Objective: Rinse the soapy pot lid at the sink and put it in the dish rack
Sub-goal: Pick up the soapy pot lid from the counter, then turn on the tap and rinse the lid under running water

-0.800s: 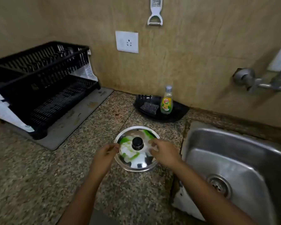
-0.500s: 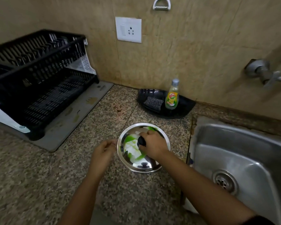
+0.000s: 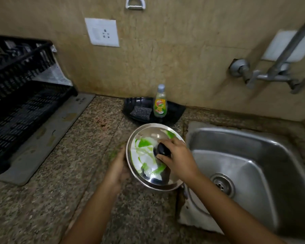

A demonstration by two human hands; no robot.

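A round steel pot lid (image 3: 144, 155), streaked with white foam and green soap, is tilted up off the granite counter just left of the sink (image 3: 253, 166). My right hand (image 3: 178, 157) grips its black knob. My left hand (image 3: 119, 166) supports the lid's left rim from underneath. The black dish rack (image 3: 23, 95) stands at the far left on a grey mat. A wall tap (image 3: 271, 74) juts out above the sink; no water is running.
A black tray (image 3: 173, 110) against the wall holds a dish-soap bottle (image 3: 160, 103) and a dark scrub pad (image 3: 140, 112). A wall socket (image 3: 102, 32) and a hanging tool sit above. The sink drain (image 3: 222, 184) is at the right.
My right hand has taken the knob and, with my left hand under the rim, lifted and tilted the lid off the counter, moving it slightly toward the sink.
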